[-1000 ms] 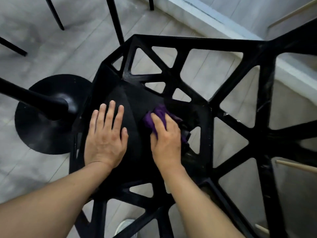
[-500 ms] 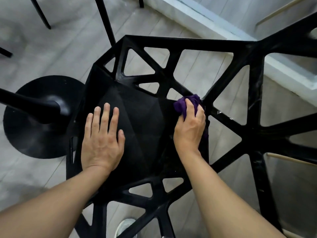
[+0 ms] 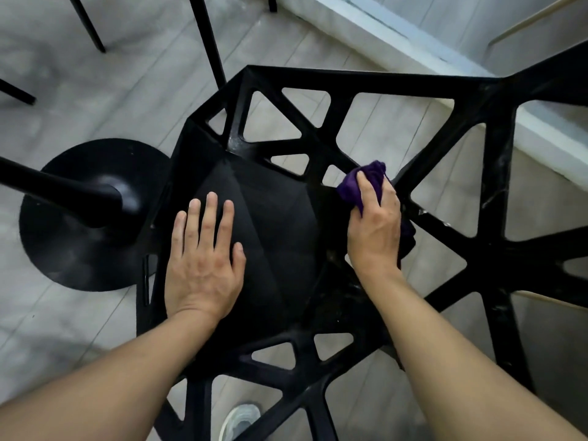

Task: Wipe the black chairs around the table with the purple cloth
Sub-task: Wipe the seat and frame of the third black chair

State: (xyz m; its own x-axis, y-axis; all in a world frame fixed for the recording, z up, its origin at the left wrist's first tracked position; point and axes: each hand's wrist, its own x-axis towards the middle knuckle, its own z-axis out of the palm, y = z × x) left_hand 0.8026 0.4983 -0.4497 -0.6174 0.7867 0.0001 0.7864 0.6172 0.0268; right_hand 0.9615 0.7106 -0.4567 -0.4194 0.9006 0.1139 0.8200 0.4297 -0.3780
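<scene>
- The chair (image 3: 280, 249) is black and fills the middle of the view, seen from above. It has a solid faceted seat and a frame of struts with triangular openings.
- The left hand (image 3: 203, 259) lies palm down on the left part of the seat. Its fingers (image 3: 211, 211) are straight and slightly spread, and they hold nothing.
- The right hand (image 3: 375, 230) grips the cloth (image 3: 362, 183), which is purple and bunched up, at the right edge of the seat where the struts meet it.
- The right fingers (image 3: 366, 189) are curled over the cloth and press it against the chair.
- The cloth sticks out past the fingertips, and a darker fold of it shows under the outer side of the hand.
- A round black base (image 3: 63, 256) sits on the floor (image 3: 47, 329) left of the chair, and a thick black pole (image 3: 47, 183) runs from it to the left edge of the view.
- The chair's left edge overlaps the base in the view; whether they touch cannot be told.
- The floor is laid in grey planks and shows through the openings in the chair.
- Thin black legs (image 3: 206, 36) stand on the floor at the top of the view, beyond the chair.
- A white ledge (image 3: 397, 30) runs diagonally across the upper right.
- A pale wooden rod (image 3: 541, 14) crosses the top right corner.
- A light shoe (image 3: 238, 418) shows through an opening at the bottom, between the two forearms.
</scene>
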